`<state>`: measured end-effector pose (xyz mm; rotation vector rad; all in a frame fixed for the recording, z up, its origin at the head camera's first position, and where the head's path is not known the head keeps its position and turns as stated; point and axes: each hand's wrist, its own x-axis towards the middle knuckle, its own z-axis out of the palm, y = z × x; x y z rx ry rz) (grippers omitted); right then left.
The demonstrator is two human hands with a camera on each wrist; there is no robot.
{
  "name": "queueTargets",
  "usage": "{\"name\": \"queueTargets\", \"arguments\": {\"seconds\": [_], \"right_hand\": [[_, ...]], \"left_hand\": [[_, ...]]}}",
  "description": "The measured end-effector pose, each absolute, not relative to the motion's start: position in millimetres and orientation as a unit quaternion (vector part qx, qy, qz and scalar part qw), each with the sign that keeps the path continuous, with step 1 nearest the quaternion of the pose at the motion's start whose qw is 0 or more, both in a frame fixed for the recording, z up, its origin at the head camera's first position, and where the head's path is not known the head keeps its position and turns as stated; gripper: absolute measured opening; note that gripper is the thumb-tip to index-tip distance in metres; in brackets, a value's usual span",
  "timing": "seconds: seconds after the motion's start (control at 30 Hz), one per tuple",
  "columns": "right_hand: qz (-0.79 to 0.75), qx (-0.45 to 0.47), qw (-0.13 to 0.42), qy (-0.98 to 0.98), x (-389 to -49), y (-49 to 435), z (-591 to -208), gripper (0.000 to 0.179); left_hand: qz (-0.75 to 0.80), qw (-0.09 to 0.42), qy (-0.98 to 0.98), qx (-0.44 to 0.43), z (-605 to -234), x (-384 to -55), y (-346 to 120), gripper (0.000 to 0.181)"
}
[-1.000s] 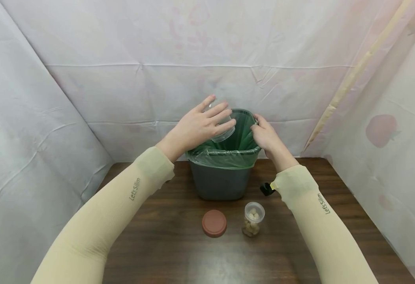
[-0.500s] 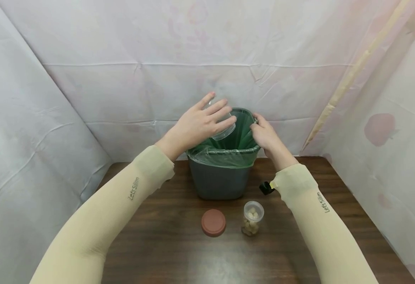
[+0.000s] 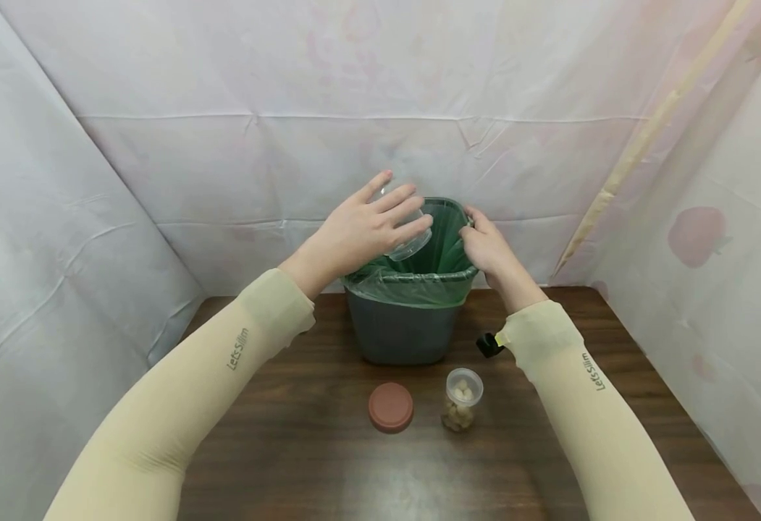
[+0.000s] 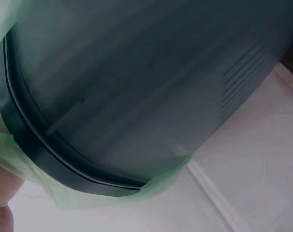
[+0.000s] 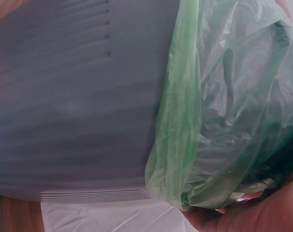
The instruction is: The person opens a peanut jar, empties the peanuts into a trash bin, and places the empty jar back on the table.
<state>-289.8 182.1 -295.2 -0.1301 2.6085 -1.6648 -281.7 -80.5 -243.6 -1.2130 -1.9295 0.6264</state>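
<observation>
My left hand (image 3: 370, 228) holds a clear plastic jar (image 3: 409, 248), tilted with its rim toward the inside of a grey bin (image 3: 402, 336). The fingers lie spread across the jar and hide much of it. A green plastic bag (image 3: 419, 293) lines the bin and folds over its rim. At the bin's right side, my right hand (image 3: 484, 242) grips the rim and bag together. In the right wrist view, the thumb and fingers (image 5: 248, 217) hold the bag's edge. The left wrist view shows the bin's side wall (image 4: 137, 96) and dark rim.
A reddish-brown round lid (image 3: 390, 407) lies on the wooden table (image 3: 276, 449) before the bin. To its right stands a small clear container (image 3: 462, 398) with pale roundish pieces inside. White sheeting (image 3: 224, 166) hangs behind and at both sides.
Both hands keep their holds with almost no movement. The left forearm shifts slightly to the left, and the jar stays tilted at the bin's opening.
</observation>
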Motion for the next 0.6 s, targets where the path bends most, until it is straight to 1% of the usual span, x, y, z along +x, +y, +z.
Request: {"name": "queueTargets", "arguments": {"seconds": [0.23,0.6], "right_hand": [[-0.534,-0.047,0.025,0.844,-290,182,-296,0.066],[-0.532,-0.046,0.023,0.845,-291,185,-297,0.066]], "left_hand": [[0.221,0.36,-0.781,-0.461,-243,-281,-83,0.062],[0.144,0.362,-0.796,-0.464,-241,-281,-92,0.054]]}}
